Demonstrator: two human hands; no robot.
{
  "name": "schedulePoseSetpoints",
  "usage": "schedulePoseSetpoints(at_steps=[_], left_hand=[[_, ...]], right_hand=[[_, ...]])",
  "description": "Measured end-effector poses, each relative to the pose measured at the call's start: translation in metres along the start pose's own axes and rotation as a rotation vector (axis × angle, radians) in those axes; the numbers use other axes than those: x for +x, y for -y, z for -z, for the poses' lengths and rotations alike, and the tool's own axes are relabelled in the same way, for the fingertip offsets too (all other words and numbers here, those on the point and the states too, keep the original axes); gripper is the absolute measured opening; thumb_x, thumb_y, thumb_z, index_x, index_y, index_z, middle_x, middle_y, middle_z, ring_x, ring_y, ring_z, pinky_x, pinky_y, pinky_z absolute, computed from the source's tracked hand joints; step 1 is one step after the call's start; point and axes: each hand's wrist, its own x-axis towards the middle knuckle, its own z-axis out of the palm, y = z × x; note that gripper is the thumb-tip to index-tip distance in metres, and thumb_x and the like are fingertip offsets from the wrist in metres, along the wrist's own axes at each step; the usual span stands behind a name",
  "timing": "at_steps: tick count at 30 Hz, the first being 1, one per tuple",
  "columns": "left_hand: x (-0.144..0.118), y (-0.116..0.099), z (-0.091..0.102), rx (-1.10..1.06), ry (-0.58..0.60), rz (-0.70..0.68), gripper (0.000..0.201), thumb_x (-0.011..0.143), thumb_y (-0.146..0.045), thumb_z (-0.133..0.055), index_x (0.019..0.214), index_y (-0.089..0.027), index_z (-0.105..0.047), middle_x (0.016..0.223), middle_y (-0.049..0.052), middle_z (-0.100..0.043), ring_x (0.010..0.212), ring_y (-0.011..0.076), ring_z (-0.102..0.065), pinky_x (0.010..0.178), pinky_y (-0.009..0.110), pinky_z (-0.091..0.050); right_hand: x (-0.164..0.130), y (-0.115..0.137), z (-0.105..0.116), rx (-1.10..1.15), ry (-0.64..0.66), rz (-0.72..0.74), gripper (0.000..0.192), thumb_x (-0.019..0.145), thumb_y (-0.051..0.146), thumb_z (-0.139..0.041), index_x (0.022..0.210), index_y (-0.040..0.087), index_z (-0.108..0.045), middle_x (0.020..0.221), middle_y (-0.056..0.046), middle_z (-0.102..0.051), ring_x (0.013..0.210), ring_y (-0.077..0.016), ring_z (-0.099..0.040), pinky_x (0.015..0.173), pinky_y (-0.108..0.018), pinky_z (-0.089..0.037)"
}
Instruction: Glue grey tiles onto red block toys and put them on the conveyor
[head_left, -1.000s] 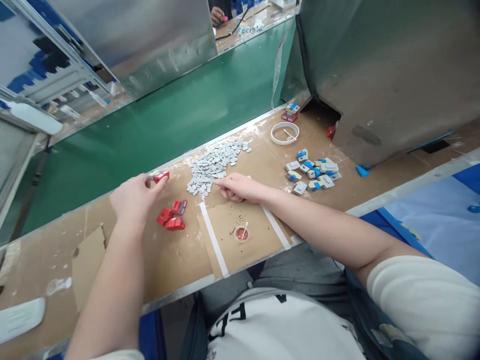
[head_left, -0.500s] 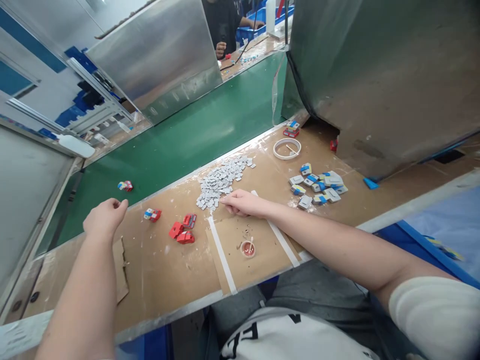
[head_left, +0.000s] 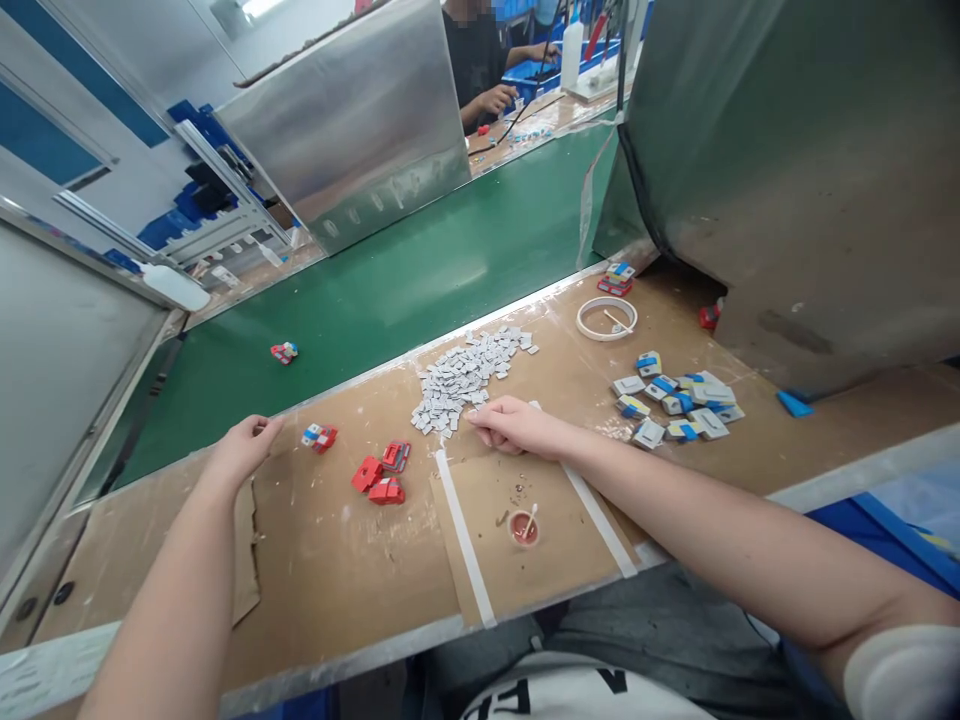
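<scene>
The person's left hand (head_left: 244,450) rests at the far edge of the brown cardboard-covered desk (head_left: 337,560), fingers loosely curled and nothing in them; the thumb and forefinger sit near each other right at the metal rim beside the green conveyor belt (head_left: 390,280). Just to its right, apart from it, lies a small red, white and blue plastic block (head_left: 319,437). A second block of the same colours (head_left: 284,352) sits out on the belt, well away from the hand.

The right hand (head_left: 517,428) lies palm down on the desk, fingers drawn together with the fingertips pressed against the near edge of a heap of small grey flat chips (head_left: 465,378). Whether it has pinched a chip I cannot tell.

Between the two hands sits a cluster of three red plastic housings (head_left: 382,475). In front of the right hand, on a taped square of cardboard, stands a small red cap with a white stick in it (head_left: 524,526). Further right are a scatter of grey, blue and yellow pieces (head_left: 675,398) and a white ring (head_left: 607,318).
</scene>
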Motion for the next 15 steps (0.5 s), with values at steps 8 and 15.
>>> schedulePoseSetpoints(at_steps=[8, 15], left_hand=[[-0.045, -0.041, -0.021, -0.092, 0.148, -0.182, 0.069, 0.070, -0.077, -0.078, 0.115, -0.025, -0.071, 0.110, 0.010, -0.081, 0.096, 0.0322, -0.076, 0.068, 0.032, -0.052], [-0.013, -0.056, -0.022, -0.002, 0.179, -0.100, 0.053, 0.074, -0.071, -0.070, 0.098, -0.024, -0.068, 0.088, 0.007, -0.078, 0.077, 0.0294, -0.074, 0.066, 0.033, -0.050]], right_hand=[[-0.003, 0.002, -0.002, -0.037, -0.021, 0.010, 0.054, 0.093, 0.062, -0.071, 0.065, 0.020, -0.053, 0.047, 0.009, -0.035, 0.040, -0.0039, -0.022, 0.041, -0.021, -0.013], [-0.003, 0.003, -0.003, -0.046, 0.000, 0.024, 0.057, 0.086, 0.069, -0.074, 0.065, 0.020, -0.053, 0.047, 0.010, -0.036, 0.040, -0.0035, -0.022, 0.041, -0.021, -0.013]])
